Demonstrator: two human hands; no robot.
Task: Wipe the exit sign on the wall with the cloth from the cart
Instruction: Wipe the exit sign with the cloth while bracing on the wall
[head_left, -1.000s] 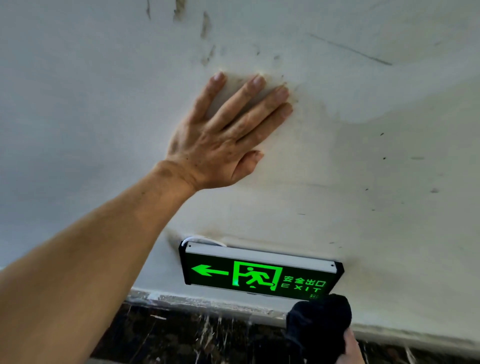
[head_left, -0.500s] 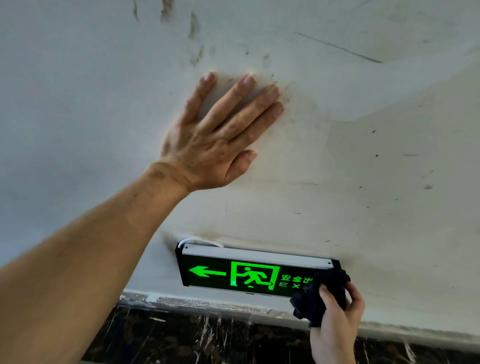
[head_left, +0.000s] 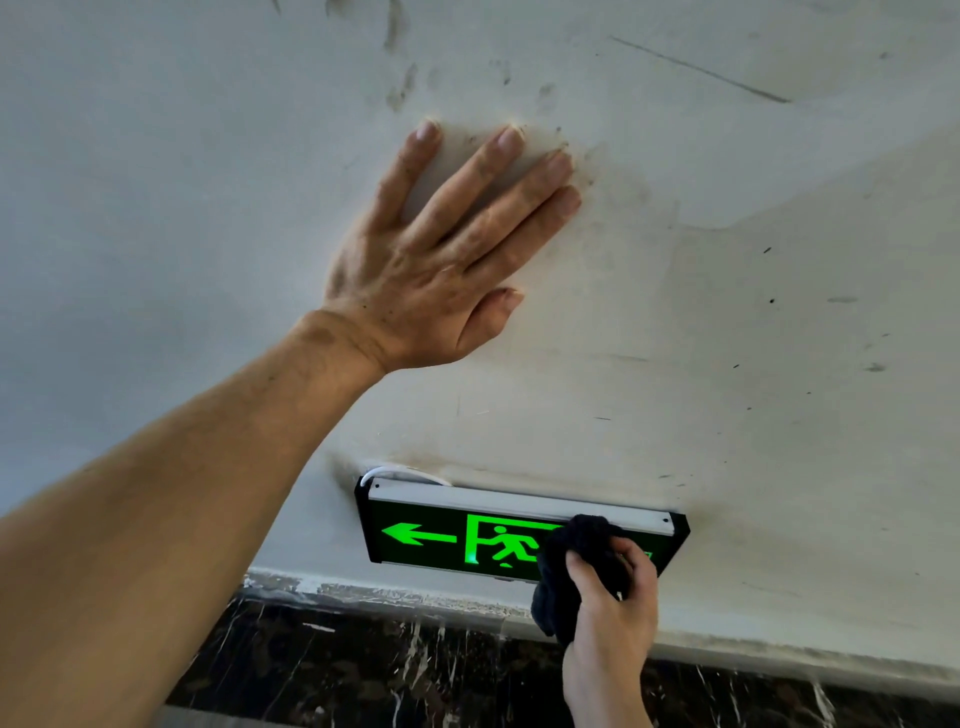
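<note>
A black exit sign (head_left: 441, 530) with a glowing green arrow and running figure hangs low on the white wall (head_left: 727, 338), with a pale strip along its top. My right hand (head_left: 610, 613) grips a dark cloth (head_left: 566, 566) and presses it against the sign's right half, hiding the lettering there. My left hand (head_left: 441, 254) lies flat on the wall above the sign, fingers spread, holding nothing.
The wall is scuffed and stained around my left hand. A dark marble skirting (head_left: 363, 670) runs below the sign, with a rough paint edge above it. A white cable (head_left: 384, 470) loops out at the sign's top left corner.
My right hand has carried the cloth up from below the sign's right end and slid it leftward across the face. My left hand stays planted on the wall.
</note>
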